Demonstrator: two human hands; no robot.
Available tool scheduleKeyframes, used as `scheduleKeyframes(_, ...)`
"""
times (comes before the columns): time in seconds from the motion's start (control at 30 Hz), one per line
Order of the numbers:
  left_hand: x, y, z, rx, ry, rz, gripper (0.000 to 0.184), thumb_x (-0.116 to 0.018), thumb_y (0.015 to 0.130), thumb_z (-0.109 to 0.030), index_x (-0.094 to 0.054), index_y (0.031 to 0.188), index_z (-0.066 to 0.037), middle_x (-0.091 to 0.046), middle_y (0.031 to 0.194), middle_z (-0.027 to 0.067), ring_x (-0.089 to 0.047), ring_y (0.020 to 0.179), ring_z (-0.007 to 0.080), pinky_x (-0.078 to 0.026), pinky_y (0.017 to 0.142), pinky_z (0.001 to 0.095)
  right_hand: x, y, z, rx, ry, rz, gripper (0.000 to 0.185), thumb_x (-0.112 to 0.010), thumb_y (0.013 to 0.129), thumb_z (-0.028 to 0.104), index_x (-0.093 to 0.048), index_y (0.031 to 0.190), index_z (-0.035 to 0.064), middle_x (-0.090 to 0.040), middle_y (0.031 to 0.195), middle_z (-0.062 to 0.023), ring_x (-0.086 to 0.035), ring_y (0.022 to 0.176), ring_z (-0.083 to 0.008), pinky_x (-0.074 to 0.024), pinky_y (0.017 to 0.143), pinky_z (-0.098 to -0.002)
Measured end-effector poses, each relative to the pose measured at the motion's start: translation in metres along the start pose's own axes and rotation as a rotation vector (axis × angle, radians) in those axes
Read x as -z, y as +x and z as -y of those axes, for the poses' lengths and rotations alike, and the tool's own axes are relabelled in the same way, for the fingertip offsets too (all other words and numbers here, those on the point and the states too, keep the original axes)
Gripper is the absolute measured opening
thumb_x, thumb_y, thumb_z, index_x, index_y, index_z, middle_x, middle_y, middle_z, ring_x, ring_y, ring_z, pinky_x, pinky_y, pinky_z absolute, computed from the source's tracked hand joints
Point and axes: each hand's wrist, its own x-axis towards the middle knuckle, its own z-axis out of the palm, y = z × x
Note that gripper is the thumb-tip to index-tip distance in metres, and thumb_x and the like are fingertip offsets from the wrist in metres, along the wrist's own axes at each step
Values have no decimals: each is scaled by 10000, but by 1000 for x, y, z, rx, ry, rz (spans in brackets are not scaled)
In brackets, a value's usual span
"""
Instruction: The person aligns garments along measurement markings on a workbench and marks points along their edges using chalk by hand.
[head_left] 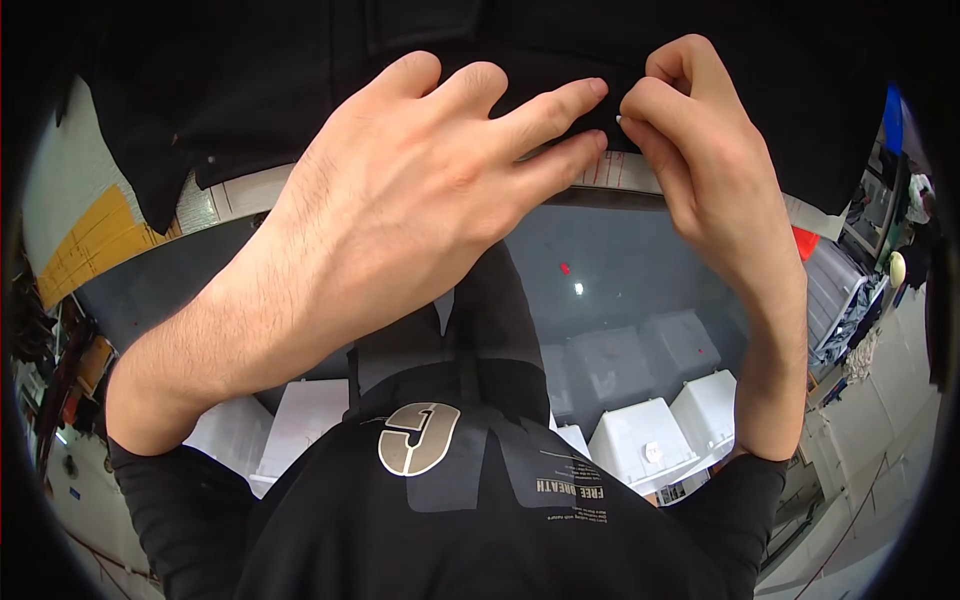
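Observation:
A black garment [230,90] lies across the table at the top of the head view, with a seam and what looks like a pocket outline. Over its near edge my left hand [430,160] rests palm down, fingers apart and partly bent, with two of them pointing toward the right hand. My right hand [705,130] is curled at the same edge, thumb and forefinger pinched together. A tiny white speck shows at those fingertips; I cannot make out what it is. A small gap separates the two hands.
The table's pale front edge [630,172] carries red marks. A yellow patch [95,245] lies at the left. White plastic bins [640,440] stand below, near my body. Grey crates [835,290] with cloth beside them are stacked at the right.

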Motion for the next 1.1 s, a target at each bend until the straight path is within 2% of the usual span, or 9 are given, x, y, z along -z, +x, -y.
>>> scheduleKeyframes(0.3, -4, -1, 1, -1, -37, -53, 524, -625, 736, 3, -629, 1230, -174, -510, 1384, -36, -468, 763, 131, -412, 711, 264, 0, 4, 8, -37, -96, 76, 89, -587, 805, -62, -529, 845, -7, -461, 918, -128, -534, 761, -274, -454, 631, -357)
scheduleKeyframes(0.37, -3, 0, 1, -3, -48, -55, 524, -629, 734, 1, -629, 1229, -172, -512, 1380, -36, -467, 761, 130, -411, 710, 263, 0, 5, 6, -6, -109, 11, 95, -589, 800, -66, -522, 834, -9, -459, 921, -131, -535, 750, -279, -456, 627, -363)
scheduleKeyframes(0.6, -2, 1, 0, -13, -41, -41, 535, -634, 720, -2, -624, 1230, -162, -499, 1391, -39, -463, 755, 128, -406, 704, 261, 4, 4, 6, 4, -111, 16, 102, -595, 794, -69, -520, 834, -13, -458, 929, -135, -538, 751, -276, -458, 626, -368)
scheduleKeyframes(0.67, 0, 2, 0, -11, -46, -33, 532, -633, 721, -6, -624, 1229, -163, -494, 1397, -39, -461, 752, 128, -404, 702, 262, 6, 4, 8, -36, -94, 83, 102, -594, 795, -72, -525, 841, -13, -455, 924, -134, -529, 771, -274, -454, 636, -350)
scheduleKeyframes(0.8, 2, 2, 1, -22, -61, -29, 513, -629, 722, -17, -630, 1215, -158, -488, 1407, -37, -453, 739, 132, -397, 691, 262, 16, 1, -3, 11, -1, 46, 102, -594, 799, -75, -538, 858, -13, -470, 932, -126, -522, 785, -256, -442, 660, -315)
scheduleKeyframes(0.87, 2, 0, 4, -18, -72, -27, 503, -628, 720, -17, -635, 1204, -153, -488, 1408, -36, -450, 731, 134, -395, 684, 264, 21, -6, -18, 10, 16, -81, 102, -587, 806, -78, -552, 878, -16, -492, 950, -116, -515, 806, -229, -420, 685, -277)
scheduleKeyframes(0.93, 4, 1, 4, -11, -83, -16, 492, -627, 718, -17, -640, 1193, -147, -489, 1409, -35, -448, 722, 137, -393, 677, 266, 30, -22, -30, -74, 45, -85, 53, -552, 842, -48, -558, 883, -16, -516, 990, -108, -511, 837, -186, -403, 719, -259)
scheduleKeyframes(1.03, 8, 5, 5, -5, -127, -12, 439, -625, 711, -18, -663, 1134, -128, -520, 1376, -25, -460, 713, 145, -393, 666, 266, 42, -51, -43, -200, 78, -56, 32, -534, 877, -11, -565, 887, -8, -531, 1030, -106, -524, 882, -177, -406, 765, -254)
scheduleKeyframes(1.1, 10, 11, 6, 2, -225, -25, 371, -638, 695, -14, -685, 1052, -100, -572, 1294, -1, -498, 736, 155, -422, 666, 283, 46, -68, -52, -303, 180, -81, 64, -517, 909, 27, -573, 892, -1, -543, 1076, -107, -536, 941, -176, -406, 823, -260)
